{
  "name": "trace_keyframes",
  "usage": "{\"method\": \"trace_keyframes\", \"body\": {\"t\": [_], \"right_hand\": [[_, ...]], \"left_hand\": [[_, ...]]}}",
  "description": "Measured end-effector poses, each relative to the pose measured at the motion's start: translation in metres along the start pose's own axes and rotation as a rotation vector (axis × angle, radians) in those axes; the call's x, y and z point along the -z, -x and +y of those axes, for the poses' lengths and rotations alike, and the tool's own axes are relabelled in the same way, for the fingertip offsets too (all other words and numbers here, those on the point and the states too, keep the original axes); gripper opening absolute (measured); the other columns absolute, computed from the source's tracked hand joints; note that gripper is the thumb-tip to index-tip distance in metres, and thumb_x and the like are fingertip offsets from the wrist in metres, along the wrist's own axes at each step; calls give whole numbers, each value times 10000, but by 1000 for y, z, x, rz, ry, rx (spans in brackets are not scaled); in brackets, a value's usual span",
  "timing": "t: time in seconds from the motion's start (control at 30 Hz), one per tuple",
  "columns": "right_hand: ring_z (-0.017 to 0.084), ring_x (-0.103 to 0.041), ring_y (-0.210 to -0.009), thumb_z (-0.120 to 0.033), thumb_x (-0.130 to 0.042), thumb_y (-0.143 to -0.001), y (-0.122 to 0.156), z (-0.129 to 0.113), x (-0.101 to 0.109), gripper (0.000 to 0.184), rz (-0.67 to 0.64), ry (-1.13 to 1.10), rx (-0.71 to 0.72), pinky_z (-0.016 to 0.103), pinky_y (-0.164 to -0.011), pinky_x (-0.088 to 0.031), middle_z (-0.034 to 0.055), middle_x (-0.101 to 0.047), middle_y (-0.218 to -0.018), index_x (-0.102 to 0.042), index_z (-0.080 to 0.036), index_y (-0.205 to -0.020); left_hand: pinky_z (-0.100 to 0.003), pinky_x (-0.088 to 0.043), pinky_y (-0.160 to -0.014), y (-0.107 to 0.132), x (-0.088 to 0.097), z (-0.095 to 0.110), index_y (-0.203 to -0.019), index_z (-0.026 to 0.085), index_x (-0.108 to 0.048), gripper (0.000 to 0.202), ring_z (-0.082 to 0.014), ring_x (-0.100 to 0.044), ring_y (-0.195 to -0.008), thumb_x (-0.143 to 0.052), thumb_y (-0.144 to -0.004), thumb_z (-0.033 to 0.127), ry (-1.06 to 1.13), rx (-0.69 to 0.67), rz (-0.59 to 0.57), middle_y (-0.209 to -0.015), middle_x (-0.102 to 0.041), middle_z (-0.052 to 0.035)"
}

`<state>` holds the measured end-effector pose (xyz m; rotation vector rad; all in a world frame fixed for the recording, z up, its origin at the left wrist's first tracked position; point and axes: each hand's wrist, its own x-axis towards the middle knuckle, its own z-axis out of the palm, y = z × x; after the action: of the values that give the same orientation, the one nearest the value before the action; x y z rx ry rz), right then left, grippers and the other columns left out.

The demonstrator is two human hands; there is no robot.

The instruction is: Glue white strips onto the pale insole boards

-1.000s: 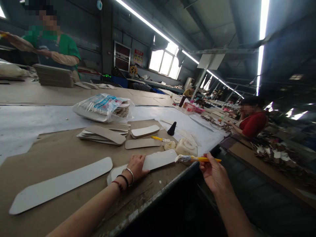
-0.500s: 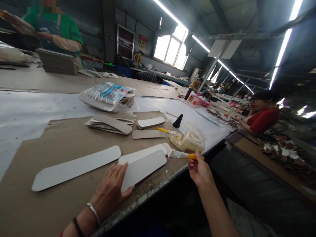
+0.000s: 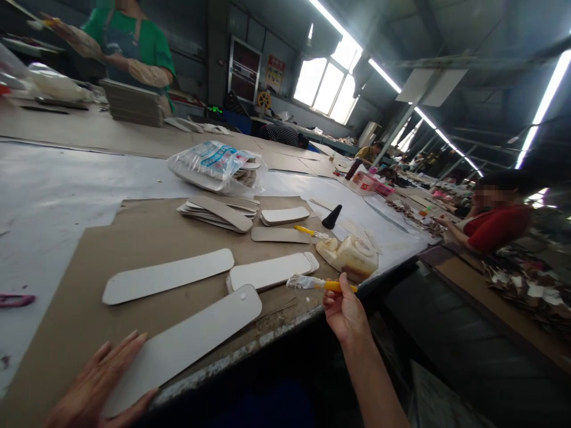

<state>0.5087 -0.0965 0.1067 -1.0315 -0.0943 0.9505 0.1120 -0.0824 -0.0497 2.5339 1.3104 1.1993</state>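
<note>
My left hand (image 3: pixel 100 386) lies flat with fingers spread on the near end of a long white board strip (image 3: pixel 187 342) at the table's front edge. My right hand (image 3: pixel 343 312) is closed around a yellow-handled glue brush (image 3: pixel 314 284), its bristles pointing left above the table edge. A small stack of white strips (image 3: pixel 272 271) lies just beyond the brush. Another single white strip (image 3: pixel 167 275) rests to the left of that stack on brown cardboard (image 3: pixel 147 238).
A glue container (image 3: pixel 352 257), a second yellow brush (image 3: pixel 310 231) and a black cone (image 3: pixel 332 217) sit at the right. Behind are strip piles (image 3: pixel 218 213) and a plastic bag of strips (image 3: pixel 214 166). A person in green (image 3: pixel 129 41) and a person in red (image 3: pixel 495 223) work nearby.
My left hand has slid the top white strip leftward along the table's front edge, away from the stack. My right hand with the brush has shifted slightly left.
</note>
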Motion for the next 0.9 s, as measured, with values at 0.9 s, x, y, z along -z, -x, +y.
{"method": "trace_keyframes", "body": {"t": [0.9], "right_hand": [[44,-495,-523,-261,-862,-475,68,92,-57,424,-407,37,-339,107,-410,-402,-9,-579,-691,-585,-107,-758]], "left_hand": [[-375,-538,-812,-24,26,39,-1215,155,-430,549,-263,-605,-960,-575,-755,418,-193,-64,-110,-1068,-597,-133]]}}
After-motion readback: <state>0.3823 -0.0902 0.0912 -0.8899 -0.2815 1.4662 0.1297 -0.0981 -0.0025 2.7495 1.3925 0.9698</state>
